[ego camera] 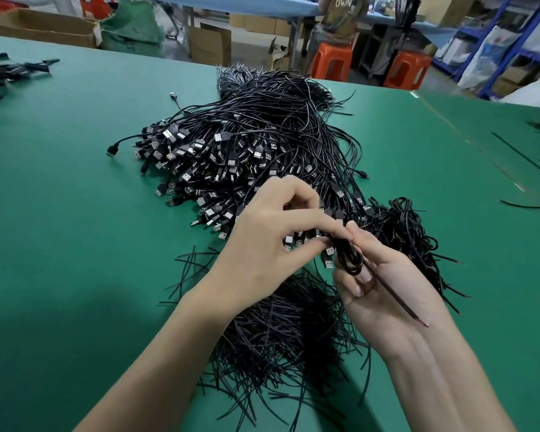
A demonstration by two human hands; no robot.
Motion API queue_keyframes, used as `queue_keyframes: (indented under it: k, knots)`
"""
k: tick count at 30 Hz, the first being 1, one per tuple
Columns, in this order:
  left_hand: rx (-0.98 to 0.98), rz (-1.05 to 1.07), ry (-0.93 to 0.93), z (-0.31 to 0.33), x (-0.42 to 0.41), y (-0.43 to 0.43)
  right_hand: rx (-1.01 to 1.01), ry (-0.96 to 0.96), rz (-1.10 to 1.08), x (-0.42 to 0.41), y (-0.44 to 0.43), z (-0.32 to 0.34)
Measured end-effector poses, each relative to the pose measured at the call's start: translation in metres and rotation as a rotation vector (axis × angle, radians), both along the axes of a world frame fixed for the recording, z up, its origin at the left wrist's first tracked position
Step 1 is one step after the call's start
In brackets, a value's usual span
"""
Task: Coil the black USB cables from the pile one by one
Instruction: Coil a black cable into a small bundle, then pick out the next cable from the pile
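Early going, I judge — the right hand (384,288) grips a half-wound coil of thin black USB cable (349,258), the left hand (272,241) pinches it; the large tangled pile of black cables (262,135) awaits.

Just my own two here: left hand (262,244) and right hand (384,291) both bare, forearms (169,353) bare too right to the frame edge (wide lens stretches them). Nails (366,277) short, tendons showing at the right wrist (418,363).

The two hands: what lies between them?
In the head view, a small coil of black cable lies between the left hand and the right hand; both hands pinch it.
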State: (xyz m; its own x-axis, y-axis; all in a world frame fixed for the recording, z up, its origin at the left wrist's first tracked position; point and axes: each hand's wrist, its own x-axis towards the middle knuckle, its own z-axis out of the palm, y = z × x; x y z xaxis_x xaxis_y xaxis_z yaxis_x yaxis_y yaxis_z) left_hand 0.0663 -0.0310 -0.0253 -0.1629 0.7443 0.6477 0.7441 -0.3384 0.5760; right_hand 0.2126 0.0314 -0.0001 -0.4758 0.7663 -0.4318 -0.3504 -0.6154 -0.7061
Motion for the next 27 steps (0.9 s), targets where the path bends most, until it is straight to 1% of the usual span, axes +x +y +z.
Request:
queue_keyframes:
  k: [3, 5, 9, 11, 13, 17, 21, 23, 25, 27]
  knots:
    - [0.055, -0.028, 0.027, 0.001, 0.001, -0.001, -0.012, -0.028, 0.013, -0.001, -0.002, 0.005]
    - [0.066, -0.048, 0.061, 0.001, 0.001, -0.002, -0.054, -0.021, 0.003, -0.001, -0.003, 0.004]
    - [0.104, -0.015, 0.173, 0.001, 0.004, -0.001, -0.135, -0.015, -0.018, 0.0, -0.006, 0.002]
    - [0.11, -0.017, 0.167, 0.0, 0.005, 0.0, -0.134, -0.013, -0.026, 0.001, -0.008, 0.0]
    - [0.078, -0.02, 0.132, -0.002, 0.005, 0.0, -0.046, -0.056, -0.03, 0.002, -0.009, -0.003]
    - [0.033, -0.005, -0.014, -0.008, 0.009, 0.001, 0.234, -0.194, 0.01, 0.003, -0.012, -0.009]
    - [0.003, 0.05, -0.12, -0.009, 0.011, 0.002, 0.44, -0.233, 0.055, 0.005, -0.013, -0.004]
    - [-0.012, 0.04, -0.133, -0.007, 0.011, 0.002, 0.56, -0.309, 0.073, 0.007, -0.009, -0.002]
    - [-0.047, 0.035, -0.101, -0.004, 0.009, 0.002, 0.637, -0.401, 0.043, 0.011, 0.003, -0.001]
    - [-0.127, 0.112, -0.082, -0.006, -0.001, 0.001, 0.716, -0.525, -0.011, 0.014, 0.022, 0.003]
